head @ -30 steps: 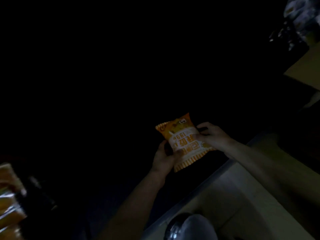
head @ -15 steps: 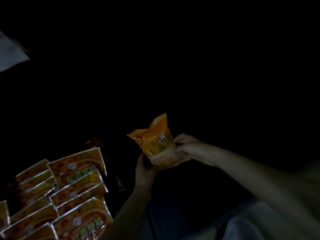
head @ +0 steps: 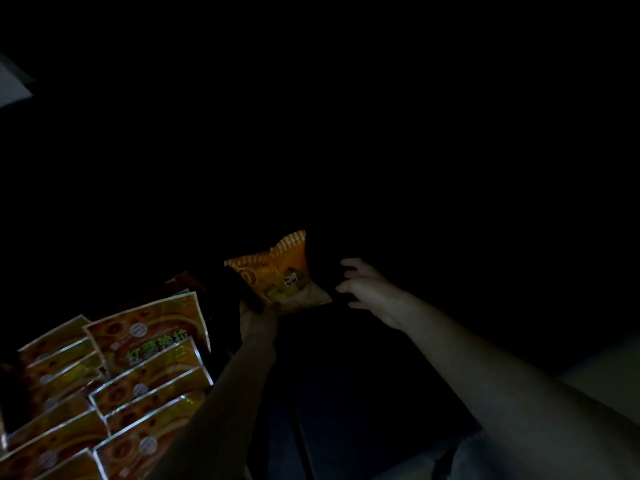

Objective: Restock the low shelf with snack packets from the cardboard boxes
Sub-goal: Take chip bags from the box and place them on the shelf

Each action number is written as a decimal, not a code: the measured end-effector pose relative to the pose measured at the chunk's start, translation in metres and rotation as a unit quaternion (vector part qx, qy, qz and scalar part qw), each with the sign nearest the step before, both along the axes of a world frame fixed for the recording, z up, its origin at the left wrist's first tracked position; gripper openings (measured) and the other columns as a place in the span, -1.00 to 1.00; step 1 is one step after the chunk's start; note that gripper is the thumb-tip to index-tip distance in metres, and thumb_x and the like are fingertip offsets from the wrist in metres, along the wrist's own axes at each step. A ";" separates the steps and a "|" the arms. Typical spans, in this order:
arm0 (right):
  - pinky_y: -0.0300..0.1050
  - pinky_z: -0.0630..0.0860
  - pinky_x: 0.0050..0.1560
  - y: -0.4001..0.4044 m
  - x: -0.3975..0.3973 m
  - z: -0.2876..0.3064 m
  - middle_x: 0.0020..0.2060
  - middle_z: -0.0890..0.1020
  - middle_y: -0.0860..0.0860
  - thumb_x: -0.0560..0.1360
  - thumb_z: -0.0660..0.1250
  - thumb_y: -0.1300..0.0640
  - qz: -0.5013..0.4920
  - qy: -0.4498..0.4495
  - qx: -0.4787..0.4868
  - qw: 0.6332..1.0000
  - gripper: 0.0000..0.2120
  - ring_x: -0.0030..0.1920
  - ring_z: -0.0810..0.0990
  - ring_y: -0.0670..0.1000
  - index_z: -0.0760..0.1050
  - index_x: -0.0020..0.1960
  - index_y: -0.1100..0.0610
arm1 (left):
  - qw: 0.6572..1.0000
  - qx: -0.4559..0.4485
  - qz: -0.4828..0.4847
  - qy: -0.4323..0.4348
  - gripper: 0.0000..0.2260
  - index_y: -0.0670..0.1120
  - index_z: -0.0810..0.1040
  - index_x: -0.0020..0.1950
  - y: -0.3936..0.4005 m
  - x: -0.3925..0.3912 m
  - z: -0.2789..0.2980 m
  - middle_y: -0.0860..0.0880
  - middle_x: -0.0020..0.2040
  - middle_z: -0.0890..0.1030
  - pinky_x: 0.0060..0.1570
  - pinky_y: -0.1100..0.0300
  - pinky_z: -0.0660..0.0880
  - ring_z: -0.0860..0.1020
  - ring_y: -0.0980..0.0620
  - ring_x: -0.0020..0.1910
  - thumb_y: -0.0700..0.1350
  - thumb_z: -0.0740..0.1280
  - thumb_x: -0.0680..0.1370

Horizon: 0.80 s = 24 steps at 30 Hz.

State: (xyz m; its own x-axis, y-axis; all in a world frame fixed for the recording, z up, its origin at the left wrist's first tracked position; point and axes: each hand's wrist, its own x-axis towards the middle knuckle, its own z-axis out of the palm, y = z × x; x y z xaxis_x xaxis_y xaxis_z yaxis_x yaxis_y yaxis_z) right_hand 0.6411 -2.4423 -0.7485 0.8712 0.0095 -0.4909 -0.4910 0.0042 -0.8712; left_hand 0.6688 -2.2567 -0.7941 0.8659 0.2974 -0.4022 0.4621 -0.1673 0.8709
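Snack packet (head: 282, 277) now rides in the left hand (head: 258, 318) alone. Right hand (head: 369, 287) has let go, fingers spread wide just beside it. Placement looks imminent.

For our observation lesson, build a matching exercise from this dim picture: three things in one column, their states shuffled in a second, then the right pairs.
Column one:
1. left hand
2. right hand
3. orange snack packet

Column two:
A. held up by its lower edge
B. fingers spread, holding nothing
C. grips the packet from below

Pairs: 1-C, 2-B, 3-A
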 end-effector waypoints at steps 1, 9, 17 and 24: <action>-0.08 0.41 0.24 -0.012 -0.005 0.003 0.36 0.34 0.07 0.54 0.22 0.29 -0.009 0.002 -0.010 1.000 -0.45 0.30 0.36 0.05 0.17 0.48 0.06 | 1.000 0.010 -0.009 0.001 -0.51 -0.08 0.34 0.40 -0.002 -0.006 0.004 -0.20 0.24 0.52 0.11 -0.18 0.51 0.53 -0.23 0.14 -0.14 0.37 0.50; -0.12 0.47 0.08 -0.127 -0.077 0.063 0.34 0.37 0.12 0.55 0.26 0.25 -0.071 0.023 -0.128 0.989 -0.47 0.19 0.40 0.04 0.19 0.46 0.05 | 0.979 0.046 -0.195 0.020 -0.56 -0.23 0.21 0.46 -0.096 -0.066 0.092 -0.22 0.36 0.39 0.30 0.03 0.38 0.40 -0.21 0.33 -0.25 0.19 0.59; -0.04 0.46 0.14 -0.298 -0.257 0.140 0.24 0.42 0.11 0.51 0.31 0.23 -0.277 0.032 -0.296 0.914 -0.50 0.21 0.42 0.10 0.24 0.40 0.17 | 0.889 0.033 -0.455 -0.049 -0.42 -0.04 -0.04 0.55 -0.300 -0.171 0.161 -0.14 0.45 0.31 0.35 0.07 0.33 0.36 -0.10 0.36 -0.18 0.19 0.61; 0.11 0.11 0.44 -0.396 -0.388 0.160 0.44 0.19 0.15 0.45 0.39 0.16 -0.290 0.059 -0.709 0.640 -0.31 0.46 0.15 0.16 0.13 0.48 0.12 | 0.791 0.096 -0.587 -0.145 -0.38 -0.05 -0.01 0.54 -0.420 -0.232 0.175 -0.13 0.42 0.34 0.32 0.03 0.36 0.39 -0.10 0.34 -0.18 0.24 0.57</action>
